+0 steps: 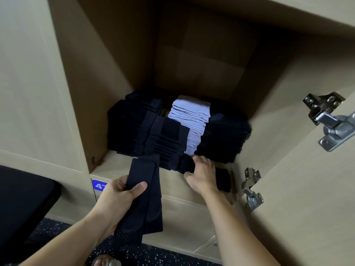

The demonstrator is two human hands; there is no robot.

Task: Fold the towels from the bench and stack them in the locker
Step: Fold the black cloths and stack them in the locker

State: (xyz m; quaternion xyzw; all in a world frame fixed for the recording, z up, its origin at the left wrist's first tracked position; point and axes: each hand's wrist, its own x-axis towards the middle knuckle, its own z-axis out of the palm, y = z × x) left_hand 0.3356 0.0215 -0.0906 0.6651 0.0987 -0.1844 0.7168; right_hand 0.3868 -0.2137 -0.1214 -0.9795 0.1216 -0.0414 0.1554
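Mostly hidden: dark towel (222,179) in right hand (200,174) (left hand (117,196): mesh towel (146,169)).

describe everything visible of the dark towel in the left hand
The dark navy towel is folded into a long narrow strip, its layers lying side by side. The fabric looks perforated like mesh near its top end. The left hand grips it mid-length, thumb across the front. It stands nearly upright, top end at the locker shelf edge, lower end hanging down.
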